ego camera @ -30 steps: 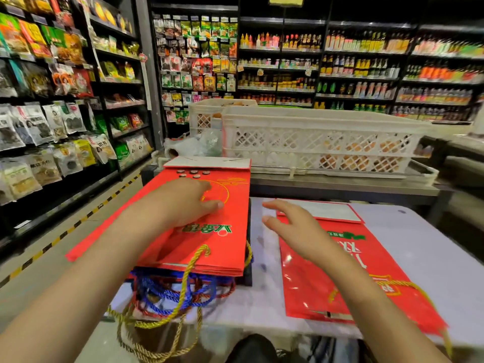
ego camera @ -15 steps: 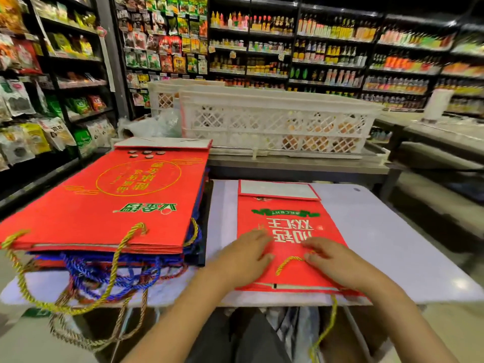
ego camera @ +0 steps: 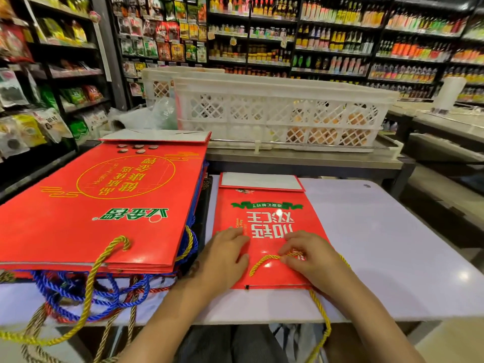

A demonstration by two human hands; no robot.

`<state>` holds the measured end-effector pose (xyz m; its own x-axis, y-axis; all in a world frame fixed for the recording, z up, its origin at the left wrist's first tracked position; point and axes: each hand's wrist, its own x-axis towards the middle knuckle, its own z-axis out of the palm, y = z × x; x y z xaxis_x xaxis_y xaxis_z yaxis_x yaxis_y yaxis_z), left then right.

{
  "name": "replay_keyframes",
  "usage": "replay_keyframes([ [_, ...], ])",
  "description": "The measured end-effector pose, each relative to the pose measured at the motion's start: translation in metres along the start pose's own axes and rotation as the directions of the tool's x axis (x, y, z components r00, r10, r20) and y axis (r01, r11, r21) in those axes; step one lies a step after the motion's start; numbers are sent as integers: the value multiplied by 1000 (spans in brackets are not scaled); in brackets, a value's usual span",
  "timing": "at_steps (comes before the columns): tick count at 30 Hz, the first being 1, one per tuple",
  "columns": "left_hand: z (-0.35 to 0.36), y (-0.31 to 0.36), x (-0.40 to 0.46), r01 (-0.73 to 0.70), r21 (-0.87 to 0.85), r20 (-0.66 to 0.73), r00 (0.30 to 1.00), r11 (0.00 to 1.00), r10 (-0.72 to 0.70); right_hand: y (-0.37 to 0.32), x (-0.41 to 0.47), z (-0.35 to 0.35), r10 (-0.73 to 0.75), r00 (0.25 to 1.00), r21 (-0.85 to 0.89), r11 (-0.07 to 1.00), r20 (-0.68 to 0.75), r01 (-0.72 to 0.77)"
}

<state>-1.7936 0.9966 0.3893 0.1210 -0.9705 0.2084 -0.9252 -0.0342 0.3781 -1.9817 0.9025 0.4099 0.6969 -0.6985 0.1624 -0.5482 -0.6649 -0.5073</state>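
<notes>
Head view: the red gift bag (ego camera: 272, 205) lies flat on the white surface (ego camera: 379, 244). My left grip (ego camera: 225, 258) presses it, fingers straight; my right grip (ego camera: 311, 258) pinches its gold cord (ego camera: 263, 260). I judge I'm opening it: next, lift the cord to part the mouth.

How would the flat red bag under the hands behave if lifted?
Folded thin, the red bag likely weighs little and flexes somewhat. Its glossy face may slide on the smooth table. The gold cord loops limply, so it would probably dangle.
</notes>
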Motion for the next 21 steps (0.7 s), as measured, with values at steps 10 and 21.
replay_keyframes([
  [10, -12, 25, 12, -178, -346, -93, 983, 921, 155, -19, 3, -4, -101, 979, 185, 974, -179, 135],
  [21, -1, 16, 5, 48, -412, -324, 926, 910, -195, -1, -24, -38, 145, 989, 296, 947, -36, -128],
])
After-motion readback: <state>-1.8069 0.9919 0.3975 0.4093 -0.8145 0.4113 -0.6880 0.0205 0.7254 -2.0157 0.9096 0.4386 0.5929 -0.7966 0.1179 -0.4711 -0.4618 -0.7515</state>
